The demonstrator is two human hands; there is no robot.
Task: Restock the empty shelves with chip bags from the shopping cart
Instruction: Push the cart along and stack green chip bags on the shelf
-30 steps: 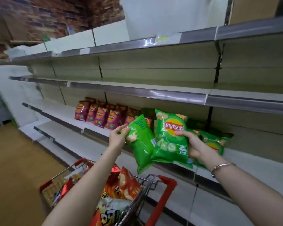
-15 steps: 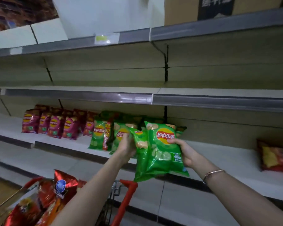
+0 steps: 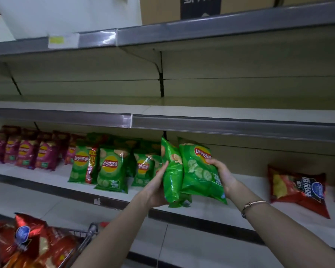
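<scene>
Both hands have carried their bags rightward, above the white metal shelf's [image 3: 230,211] front edge, over the bare stretch between the standing row of green bags [image 3: 110,169] and a crinkled red foil bag [image 3: 298,188] lying flat. Left hand [image 3: 157,188] presses straight fingers along the edge-on glossy green foil chip bag [image 3: 171,175], thumb hidden. Right hand [image 3: 220,175] grips the front-facing green foil chip bag [image 3: 199,175], fingers hidden behind. The wire shopping cart [image 3: 85,236] is cut off at the lower left.
</scene>
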